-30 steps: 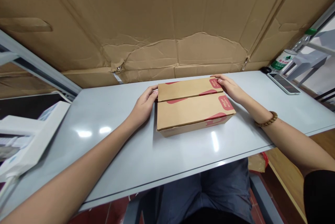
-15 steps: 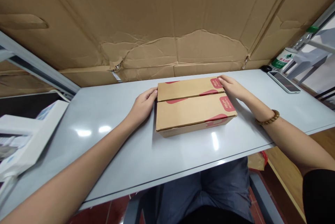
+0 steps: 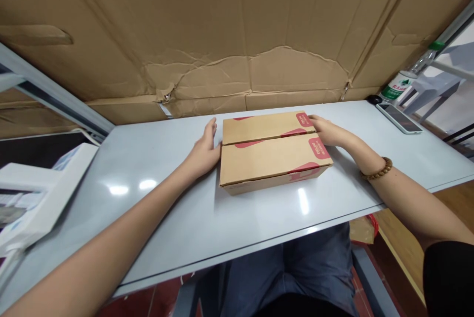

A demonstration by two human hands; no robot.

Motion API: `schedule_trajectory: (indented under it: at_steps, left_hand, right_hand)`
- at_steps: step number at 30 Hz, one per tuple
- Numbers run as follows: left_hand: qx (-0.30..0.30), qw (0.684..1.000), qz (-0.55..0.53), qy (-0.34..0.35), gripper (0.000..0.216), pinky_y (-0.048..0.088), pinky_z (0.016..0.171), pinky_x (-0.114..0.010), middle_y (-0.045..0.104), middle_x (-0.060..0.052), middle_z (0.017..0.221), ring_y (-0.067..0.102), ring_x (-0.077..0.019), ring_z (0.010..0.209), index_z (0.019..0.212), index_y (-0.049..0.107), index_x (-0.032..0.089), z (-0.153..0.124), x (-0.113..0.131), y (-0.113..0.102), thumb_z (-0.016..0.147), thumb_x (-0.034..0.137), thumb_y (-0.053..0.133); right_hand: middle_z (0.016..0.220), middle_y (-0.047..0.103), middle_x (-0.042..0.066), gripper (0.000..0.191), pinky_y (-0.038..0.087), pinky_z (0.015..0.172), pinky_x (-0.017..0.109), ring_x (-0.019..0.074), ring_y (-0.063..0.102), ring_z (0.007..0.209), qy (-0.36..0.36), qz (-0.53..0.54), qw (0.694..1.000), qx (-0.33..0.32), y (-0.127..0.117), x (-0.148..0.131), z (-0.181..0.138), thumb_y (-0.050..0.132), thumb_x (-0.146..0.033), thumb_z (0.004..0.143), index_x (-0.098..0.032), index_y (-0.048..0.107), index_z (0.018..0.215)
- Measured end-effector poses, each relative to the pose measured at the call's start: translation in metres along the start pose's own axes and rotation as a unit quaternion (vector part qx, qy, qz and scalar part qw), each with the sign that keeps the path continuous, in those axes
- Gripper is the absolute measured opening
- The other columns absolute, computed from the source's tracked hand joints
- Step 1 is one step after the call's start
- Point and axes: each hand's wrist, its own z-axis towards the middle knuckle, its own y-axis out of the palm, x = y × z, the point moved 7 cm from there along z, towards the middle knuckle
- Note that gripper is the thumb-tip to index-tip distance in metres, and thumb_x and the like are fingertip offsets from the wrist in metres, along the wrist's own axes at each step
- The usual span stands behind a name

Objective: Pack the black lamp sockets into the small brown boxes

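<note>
1. Left hand (image 3: 203, 154): grip open, fingers upright, thumb side at the carton's left end; whether it touches or sits just beside is hard to tell from this angle.
2. Right hand (image 3: 328, 132): grip open, not closed around anything, fingers lying against the carton's far right corner.
3. Kraft cardboard carton (image 3: 274, 154): flat on the table between the hands, with a lengthwise seam across its top and red printing.
4. Wooden bead bracelet (image 3: 376, 169): on the right wrist.
5. Table (image 3: 148, 223): pale grey, glossy.
6. Far right of the table: computer mouse (image 3: 375, 99), smartphone (image 3: 399, 118), green-capped plastic bottle (image 3: 402, 80).
7. Behind the table: creased corrugated cardboard sheet (image 3: 240, 25).
</note>
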Motion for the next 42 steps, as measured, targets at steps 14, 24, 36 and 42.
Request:
schedule_trajectory:
  at_steps: [14,24,36,42]
  left_hand:
    - [-0.109,0.958,0.154,0.218,0.042,0.037,0.139,-0.065,0.065,-0.011,0.168,0.041,-0.0411,0.17,0.128,0.082,0.028,-0.024,0.104,-0.004,0.1,0.06,0.076]
    - [-0.212,0.926,0.187,0.248,0.073,0.032,0.138,-0.073,0.056,-0.007,0.177,0.046,-0.0443,0.167,0.159,0.07,0.039,-0.039,0.115,0.003,0.093,0.067,0.085]
    - [-0.237,0.925,0.179,0.238,0.059,0.04,0.138,-0.067,0.065,-0.006,0.169,0.056,-0.0394,0.161,0.151,0.077,0.037,-0.04,0.128,-0.003,0.094,0.049,0.086]
    - [-0.233,0.925,0.176,0.242,0.06,0.045,0.135,-0.064,0.069,-0.008,0.164,0.062,-0.0391,0.155,0.151,0.077,0.035,-0.04,0.131,-0.004,0.094,0.053,0.087]
  right_hand:
    - [0.126,0.079,0.009,0.031,0.06,0.111,0.055,0.0339,0.073,0.126,-0.27,0.085,0.957,0.064,-0.033,-0.086,-0.046,0.082,-0.055,0.099,-0.032,0.081,0.12]
    - [0.175,0.053,0.011,0.085,0.03,0.14,0.067,0.0421,0.044,0.166,-0.232,0.033,0.968,-0.092,-0.021,-0.091,-0.061,0.095,-0.067,0.083,-0.036,0.071,0.158]
    - [0.191,0.034,0.002,0.096,0.019,0.145,0.061,0.0372,0.015,0.181,-0.206,0.033,0.963,-0.17,-0.02,-0.089,-0.069,0.09,-0.056,0.089,-0.041,0.051,0.175]
    - [0.192,0.03,0.0,0.093,0.014,0.145,0.061,0.0361,0.012,0.182,-0.208,0.037,0.962,-0.175,-0.019,-0.089,-0.069,0.088,-0.048,0.091,-0.04,0.05,0.176]
